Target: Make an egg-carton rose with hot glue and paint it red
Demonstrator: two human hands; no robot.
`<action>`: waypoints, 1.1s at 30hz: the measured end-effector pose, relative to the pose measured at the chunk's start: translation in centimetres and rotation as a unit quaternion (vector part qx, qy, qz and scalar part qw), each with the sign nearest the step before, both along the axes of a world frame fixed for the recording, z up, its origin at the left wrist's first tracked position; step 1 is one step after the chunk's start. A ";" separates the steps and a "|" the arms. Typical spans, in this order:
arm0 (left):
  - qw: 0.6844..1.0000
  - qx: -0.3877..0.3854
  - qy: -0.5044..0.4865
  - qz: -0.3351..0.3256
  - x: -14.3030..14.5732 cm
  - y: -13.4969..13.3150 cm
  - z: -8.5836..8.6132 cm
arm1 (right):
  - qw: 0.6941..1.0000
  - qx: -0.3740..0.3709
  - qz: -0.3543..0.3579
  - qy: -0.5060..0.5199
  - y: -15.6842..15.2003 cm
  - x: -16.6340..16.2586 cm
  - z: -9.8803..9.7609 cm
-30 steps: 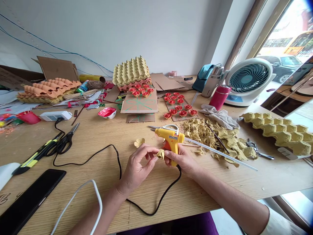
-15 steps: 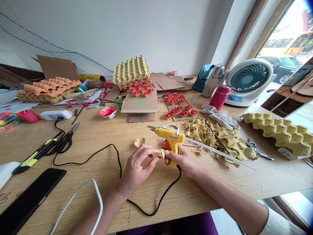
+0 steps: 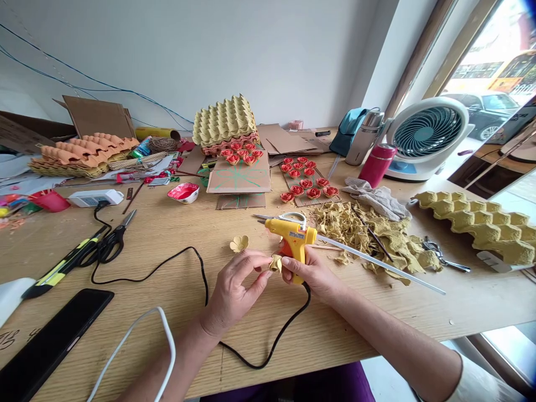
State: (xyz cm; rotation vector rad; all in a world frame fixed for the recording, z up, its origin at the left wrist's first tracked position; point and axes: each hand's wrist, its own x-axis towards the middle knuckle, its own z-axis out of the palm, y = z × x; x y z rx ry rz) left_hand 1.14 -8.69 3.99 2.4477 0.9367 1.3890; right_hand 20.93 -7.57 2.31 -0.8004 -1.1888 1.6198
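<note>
My left hand [image 3: 238,285] pinches a small yellowish egg-carton flower [image 3: 275,263] between thumb and fingers. The thumb of my right hand [image 3: 316,273] touches the flower's other side. That same right hand is wrapped round the handle of a yellow glue gun [image 3: 288,230], whose nozzle points left and whose clear glue stick [image 3: 381,265] juts out to the right. Just beyond my left hand, an open carton flower [image 3: 239,243] rests on the table. White-handled scissors [image 3: 293,218] lie behind the glue gun, partly hidden by it.
Torn carton scraps [image 3: 347,229] and an egg tray [image 3: 481,223] lie to the right. Red flowers [image 3: 305,184] sit on cardboard at the back. Black scissors [image 3: 111,240], a phone [image 3: 58,340] and a white cable loop [image 3: 167,329] are on the left. The gun's black cord [image 3: 288,329] curves below my hands.
Almost nothing differs. Both hands keep the same hold on the flower and glue gun; the glue stick's far end sits slightly farther right and lower.
</note>
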 end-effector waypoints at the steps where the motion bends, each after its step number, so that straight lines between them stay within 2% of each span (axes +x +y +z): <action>1: 1.000 0.005 0.002 -0.001 0.0 0.0 0.0 | 1.000 0.000 0.000 -0.002 0.0 0.0 0.0; 16: 1.000 -0.010 0.020 0.016 -0.2 -0.1 -0.2 | 1.000 0.016 0.014 -0.023 0.0 0.1 0.4; 26: 1.000 -0.001 0.011 0.005 0.1 -0.1 -0.4 | 1.000 0.013 0.002 -0.007 0.1 0.1 -0.2; 33: 0.996 0.048 0.064 0.037 -0.1 -0.2 -0.3 | 1.000 0.020 0.011 -0.022 0.2 0.1 0.0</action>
